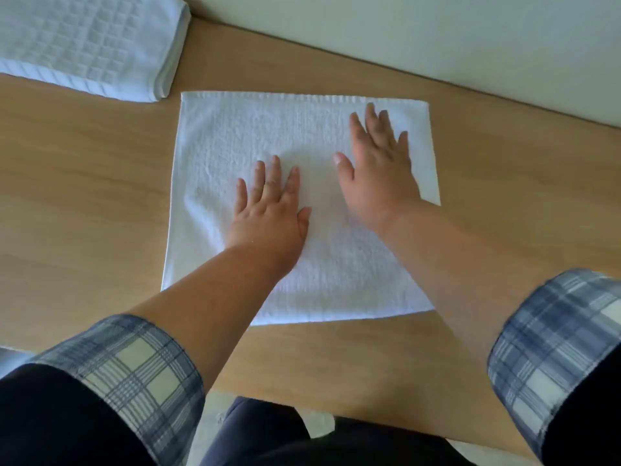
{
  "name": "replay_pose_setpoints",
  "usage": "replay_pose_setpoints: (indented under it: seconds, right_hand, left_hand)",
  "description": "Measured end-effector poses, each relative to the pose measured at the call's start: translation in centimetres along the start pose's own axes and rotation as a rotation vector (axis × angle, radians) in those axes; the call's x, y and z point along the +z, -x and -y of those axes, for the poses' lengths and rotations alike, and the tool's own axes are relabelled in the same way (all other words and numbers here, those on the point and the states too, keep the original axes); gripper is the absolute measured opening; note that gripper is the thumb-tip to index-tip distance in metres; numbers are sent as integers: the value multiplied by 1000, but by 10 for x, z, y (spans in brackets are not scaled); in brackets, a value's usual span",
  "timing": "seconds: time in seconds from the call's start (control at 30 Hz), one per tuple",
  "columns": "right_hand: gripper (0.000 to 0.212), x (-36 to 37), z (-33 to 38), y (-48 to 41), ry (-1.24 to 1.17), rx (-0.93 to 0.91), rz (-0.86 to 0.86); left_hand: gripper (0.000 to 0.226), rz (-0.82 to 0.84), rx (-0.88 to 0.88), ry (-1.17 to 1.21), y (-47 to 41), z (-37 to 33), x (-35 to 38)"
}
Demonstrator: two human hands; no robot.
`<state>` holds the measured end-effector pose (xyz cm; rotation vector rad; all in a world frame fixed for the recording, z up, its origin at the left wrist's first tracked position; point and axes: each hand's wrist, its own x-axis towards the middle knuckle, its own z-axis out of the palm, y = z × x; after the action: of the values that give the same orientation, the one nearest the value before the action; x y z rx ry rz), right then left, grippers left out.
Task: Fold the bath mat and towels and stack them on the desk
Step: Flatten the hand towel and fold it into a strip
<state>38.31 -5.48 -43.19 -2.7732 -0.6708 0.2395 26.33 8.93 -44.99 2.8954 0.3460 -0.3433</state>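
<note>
— Where is the towel?

— The white towel [324,203] lies flat on the wooden surface [84,196], about midway between its near and far edges. It is a rough square, turned slightly askew to them. I cannot tell how many layers it has.

— And the hands?

— Both are on the towel, palms down, fingers straight and spread. The left hand [268,210] rests near the towel's middle, a little toward its left side. The right hand [379,163] lies further forward, near the towel's far right corner, with its thumb pointing out toward the left hand. Neither pinches or lifts any cloth, and the two hands do not touch.

— What about the bath mat?

— The folded bath mat [84,45] sits at the surface's far left corner. It is white with a raised grid of squares, and several layers show stacked along its right side. It lies near the towel's far left corner, with a strip of bare wood between them.

— Anything else in view?

— A pale wall [437,35] runs along the surface's far edge. Both forearms are bare, with checked blue-and-white cuffs [134,371] turned back over dark sleeves.
</note>
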Motion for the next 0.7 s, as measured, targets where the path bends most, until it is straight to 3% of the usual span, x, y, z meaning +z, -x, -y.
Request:
replay_pose_setpoints:
  seconds: [0.1, 0.23, 0.37, 0.53, 0.7]
  right_hand:
    - [58, 21, 33, 73, -85, -104, 133]
    - [68, 31, -4, 138, 172, -210, 297]
    - [79, 28, -33, 147, 235, -52, 306]
    - [87, 31, -35, 175, 284, -161, 302]
    - [108, 31, -52, 201, 257, 88, 259]
  left_hand:
    - [62, -4, 57, 26, 41, -5, 8]
    - [66, 51, 18, -25, 96, 23, 27]
    - [72, 14, -52, -71, 107, 55, 29]
    - [78, 56, 262, -188, 120, 57, 38]
    - [77, 55, 292, -207, 111, 100, 28]
